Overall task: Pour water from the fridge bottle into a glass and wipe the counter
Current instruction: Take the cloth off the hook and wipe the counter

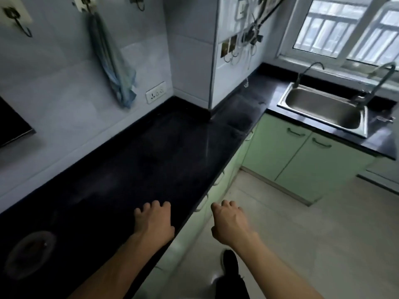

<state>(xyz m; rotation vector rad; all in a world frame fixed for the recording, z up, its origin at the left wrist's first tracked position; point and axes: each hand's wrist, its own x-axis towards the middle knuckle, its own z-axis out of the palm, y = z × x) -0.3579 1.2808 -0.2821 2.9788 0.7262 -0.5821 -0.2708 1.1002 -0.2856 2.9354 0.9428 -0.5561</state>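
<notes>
A long black counter (133,160) runs from the near left toward the far corner. My left hand (153,221) hovers over its front edge, fingers curled down and slightly apart, holding nothing. My right hand (230,223) hangs beyond the edge above the floor, also empty with loosely bent fingers. A blue cloth (114,61) hangs from a wall hook above the counter. A clear glass (30,253), seen from above and blurred, stands on the counter at the near left. No bottle is in view.
A steel sink (323,108) with two taps sits under the window at the right. Green cabinet doors (302,154) line the base. A wall socket (155,92) is above the counter. A dark hob edge (13,124) shows at far left. My shoe (230,262) is on the tiled floor.
</notes>
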